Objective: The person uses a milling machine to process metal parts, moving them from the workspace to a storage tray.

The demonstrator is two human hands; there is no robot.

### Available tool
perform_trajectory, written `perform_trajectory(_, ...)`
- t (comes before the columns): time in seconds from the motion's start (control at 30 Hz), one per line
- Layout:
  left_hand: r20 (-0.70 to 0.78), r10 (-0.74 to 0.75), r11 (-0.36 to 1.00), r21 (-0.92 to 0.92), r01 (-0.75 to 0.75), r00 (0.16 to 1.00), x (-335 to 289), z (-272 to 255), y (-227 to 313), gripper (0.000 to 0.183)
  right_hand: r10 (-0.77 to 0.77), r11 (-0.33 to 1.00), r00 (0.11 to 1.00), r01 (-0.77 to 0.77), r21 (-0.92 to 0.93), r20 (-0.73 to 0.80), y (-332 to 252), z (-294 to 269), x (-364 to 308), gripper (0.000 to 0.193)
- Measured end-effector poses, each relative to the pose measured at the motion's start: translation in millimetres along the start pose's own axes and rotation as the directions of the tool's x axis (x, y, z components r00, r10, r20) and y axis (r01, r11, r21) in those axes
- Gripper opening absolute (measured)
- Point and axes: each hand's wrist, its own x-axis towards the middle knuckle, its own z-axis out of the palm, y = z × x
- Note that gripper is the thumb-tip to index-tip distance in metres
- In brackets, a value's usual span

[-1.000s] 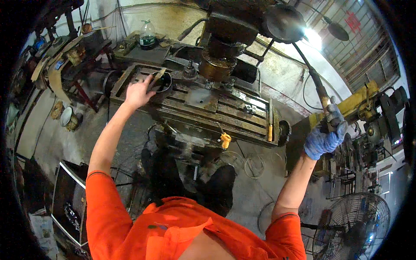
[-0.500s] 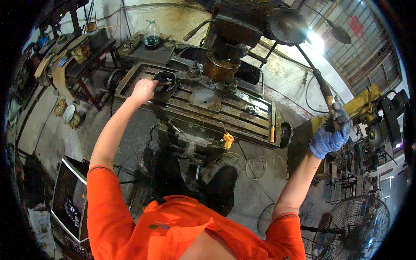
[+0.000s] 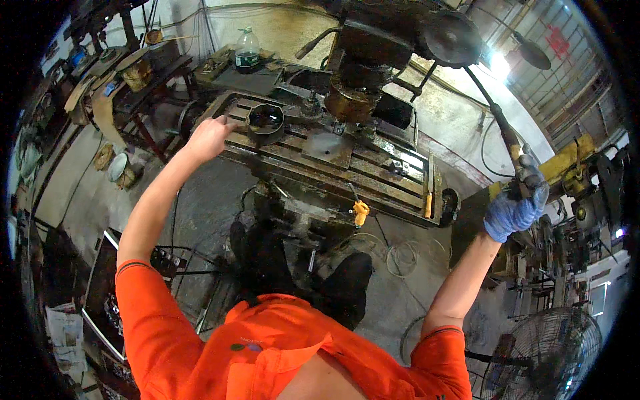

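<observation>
My bare left hand [image 3: 208, 139] is over the left end of the slotted machine table [image 3: 293, 157], just left of a round dark container [image 3: 266, 127]. A finger is stretched toward the container's rim, apart from it, and nothing shows in the hand. Dark contents with a shiny spot lie inside the container. At the right, my right hand [image 3: 515, 212], in a blue-grey glove, is wrapped round the grip of a long lever [image 3: 497, 113]. The lever slopes up to the machine head [image 3: 373, 47]. Below the head, a flat metal plate [image 3: 327, 148] lies on the table.
A yellow-handled tool [image 3: 361, 213] hangs at the table's front edge, and another yellow handle [image 3: 429, 203] lies at its right end. Behind stands a clear bottle [image 3: 247, 52] with dark liquid. A fan [image 3: 547, 353] stands lower right; a coiled cable [image 3: 402, 259] lies on the floor.
My left hand has drawn back left from inside the container's rim to beside it. My right hand keeps its hold on the lever. The whole view has shifted slightly.
</observation>
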Motion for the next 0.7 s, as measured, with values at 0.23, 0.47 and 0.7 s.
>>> perform_trajectory(0.23,-0.248,-0.187,0.945,-0.308,0.106,0.951,-12.6,3.8,-16.3,0.024,-0.005,0.996,0.998,-0.001,-0.093,-0.059,-0.7,4.3,-0.1,0.035)
perform_trajectory(0.47,0.179,-0.466,0.168,-0.943,0.286,0.867,55.8,75.2,81.7,0.026,0.003,0.999,0.998,-0.006,-0.048,-0.063,-3.9,8.8,6.3,0.034)
perform_trajectory(0.7,0.001,-0.594,0.434,-0.842,0.321,0.804,122.8,146.5,132.1,0.025,-0.031,0.994,0.999,0.032,-0.102,0.013,-5.3,9.5,-8.6,0.032)
